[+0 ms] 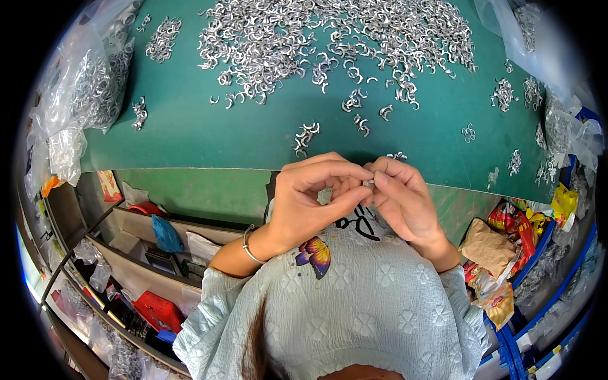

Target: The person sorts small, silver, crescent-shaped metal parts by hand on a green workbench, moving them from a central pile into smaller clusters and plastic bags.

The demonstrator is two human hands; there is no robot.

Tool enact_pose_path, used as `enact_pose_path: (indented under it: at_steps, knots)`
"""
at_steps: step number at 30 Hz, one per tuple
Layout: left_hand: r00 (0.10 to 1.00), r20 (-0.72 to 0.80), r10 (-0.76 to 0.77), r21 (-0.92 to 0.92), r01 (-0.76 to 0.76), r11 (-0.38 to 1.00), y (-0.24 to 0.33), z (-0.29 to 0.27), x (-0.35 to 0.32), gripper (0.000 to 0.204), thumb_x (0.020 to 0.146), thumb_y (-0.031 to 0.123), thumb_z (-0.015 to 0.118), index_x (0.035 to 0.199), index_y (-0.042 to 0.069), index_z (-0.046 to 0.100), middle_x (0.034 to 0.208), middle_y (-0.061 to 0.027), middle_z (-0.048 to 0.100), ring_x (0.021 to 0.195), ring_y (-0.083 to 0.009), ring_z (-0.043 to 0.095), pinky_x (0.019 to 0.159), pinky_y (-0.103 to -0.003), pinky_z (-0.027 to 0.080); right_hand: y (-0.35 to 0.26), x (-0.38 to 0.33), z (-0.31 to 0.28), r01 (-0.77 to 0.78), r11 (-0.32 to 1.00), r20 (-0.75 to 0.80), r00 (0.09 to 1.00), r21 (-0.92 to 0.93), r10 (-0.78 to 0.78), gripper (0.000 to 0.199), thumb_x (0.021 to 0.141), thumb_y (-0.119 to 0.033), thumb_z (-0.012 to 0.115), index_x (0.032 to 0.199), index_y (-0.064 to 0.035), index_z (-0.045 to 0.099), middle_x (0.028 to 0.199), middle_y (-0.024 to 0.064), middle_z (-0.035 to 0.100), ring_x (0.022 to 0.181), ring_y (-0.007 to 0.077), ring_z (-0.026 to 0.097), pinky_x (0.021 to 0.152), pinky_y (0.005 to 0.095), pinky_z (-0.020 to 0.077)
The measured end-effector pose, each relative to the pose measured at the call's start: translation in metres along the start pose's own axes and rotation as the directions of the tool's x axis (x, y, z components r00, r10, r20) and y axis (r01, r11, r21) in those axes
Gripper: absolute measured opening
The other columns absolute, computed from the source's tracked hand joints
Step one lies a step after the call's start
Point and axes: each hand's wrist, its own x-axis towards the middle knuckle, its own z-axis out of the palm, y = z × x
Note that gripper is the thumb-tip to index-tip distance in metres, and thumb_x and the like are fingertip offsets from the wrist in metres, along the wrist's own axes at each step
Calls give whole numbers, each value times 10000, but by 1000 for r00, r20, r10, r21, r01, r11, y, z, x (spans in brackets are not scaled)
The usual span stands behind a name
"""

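Note:
My left hand (316, 194) and my right hand (405, 197) meet at the table's near edge, fingertips closed in a pinch. Between them is a small silver metal piece (368, 183), gripped from both sides; its exact shape is mostly hidden by the fingers. Just beyond the hands, a few curved silver metal pieces (396, 156) lie on the green tabletop (209, 139). Another small cluster of curved pieces (306, 137) sits to the left of these. Farther back spreads a large loose pile of the same C-shaped pieces (266, 50).
Clear plastic bags full of metal pieces stand at the table's left (95, 95) and right (557, 123). Small groups of pieces (503, 95) lie near the right side. Below left is an open drawer unit (117, 269); below right, a blue rack (557, 288) and crumpled packages (491, 246).

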Motion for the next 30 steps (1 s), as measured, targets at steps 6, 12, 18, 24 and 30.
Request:
enact_pose_path:
  at_steps: [6,12,18,24,30]
  knots:
    - [998,-62,-33,-90,28,996,-2,5,1,161,830,-81,675,984,-41,702,903,-85,661,738,-90,610,619,-214,482,1,2,-3,65,984,-21,997,-167,-69,152,1000,-132,546,1011,-8,633,890,28,636,807,93,580,744,247,461]
    - [965,-211,158,463,-44,885,-8,-16,23,110,861,-75,644,952,-38,693,904,-46,667,742,-70,596,645,-200,463,-23,-3,-26,236,568,-188,787,-788,-588,122,902,14,638,1016,-4,675,851,10,667,723,45,551,663,192,442]
    - [881,-70,468,826,-211,522,-14,-31,63,121,812,-76,674,917,-20,693,840,-72,644,768,-150,617,701,-273,483,-35,-5,-43,172,-150,228,770,-974,-596,296,703,-15,780,983,-12,686,928,102,631,823,267,566,736,362,473]
    - [891,-71,448,845,-185,501,-17,-23,64,231,804,-71,681,1021,6,683,951,-107,647,817,-222,623,758,-298,491,-24,-2,-44,205,-136,246,805,-969,-540,316,689,-16,775,989,-31,679,923,82,563,830,262,559,704,366,467]
    - [940,16,341,831,-202,518,-12,-5,37,241,799,-61,696,1031,4,682,977,-118,641,846,-237,629,776,-305,498,-18,4,-57,362,-162,391,755,-918,-526,236,701,42,712,922,-28,667,891,73,559,780,244,566,643,354,474]
